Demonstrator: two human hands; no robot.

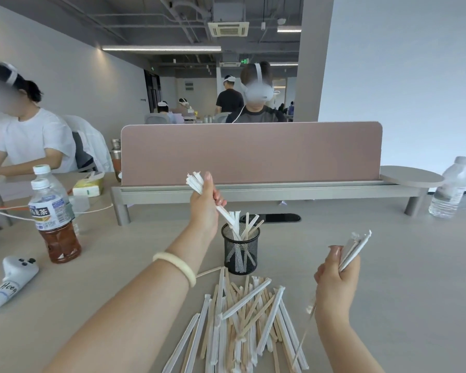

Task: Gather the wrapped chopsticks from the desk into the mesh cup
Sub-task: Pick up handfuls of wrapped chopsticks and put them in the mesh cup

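A black mesh cup [241, 258] stands mid-desk with several wrapped chopsticks and bare wooden sticks leaning in it. My left hand [204, 208] is raised just left of and above the cup, shut on a bundle of wrapped chopsticks [194, 181] whose lower ends point down into the cup's mouth. My right hand [335, 278] hovers to the cup's right, shut on another bundle of wrapped chopsticks [355, 250] that angles up and right. A loose pile of wrapped chopsticks [250, 327] mixed with bare wooden sticks lies on the desk in front of the cup.
A tea bottle [55, 224] and a white controller [10, 281] sit at the left. A water bottle [451, 188] stands far right. A pink divider [250, 152] on a shelf closes the desk's back. A tissue pack [88, 185] lies beyond the tea bottle; people sit nearby.
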